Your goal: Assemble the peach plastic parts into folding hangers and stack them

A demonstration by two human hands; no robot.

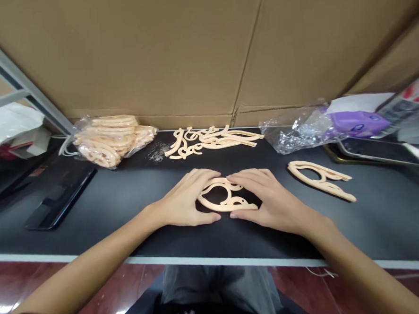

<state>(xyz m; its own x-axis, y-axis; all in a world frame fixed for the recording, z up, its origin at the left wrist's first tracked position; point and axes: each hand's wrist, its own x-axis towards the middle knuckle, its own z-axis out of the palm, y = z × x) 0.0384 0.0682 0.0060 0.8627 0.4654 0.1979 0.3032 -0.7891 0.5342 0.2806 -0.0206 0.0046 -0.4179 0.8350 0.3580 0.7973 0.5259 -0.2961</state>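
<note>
A folded cream plastic folding hanger (216, 206) lies on the black desktop in front of me, its curved arms forming a loop. My left hand (189, 201) curls round its rounded left end, thumb along the near side and fingers over the far side. On the opposite end, my right hand (269, 198) grips it the same way, partly hiding the tips of the arms. Off to the right lies another cream folding hanger (319, 183), touched by neither hand. Beyond my hands is a pile of loose cream hanger pieces (212, 140).
A clear bag of cream hanger parts (112, 137) sits at the back left, near a dark flat device (61, 197). Crumpled clear plastic (293, 130), a purple packet (358, 123) and a tablet-like device (379, 150) are at right. Cardboard (146, 52) stands behind the desk.
</note>
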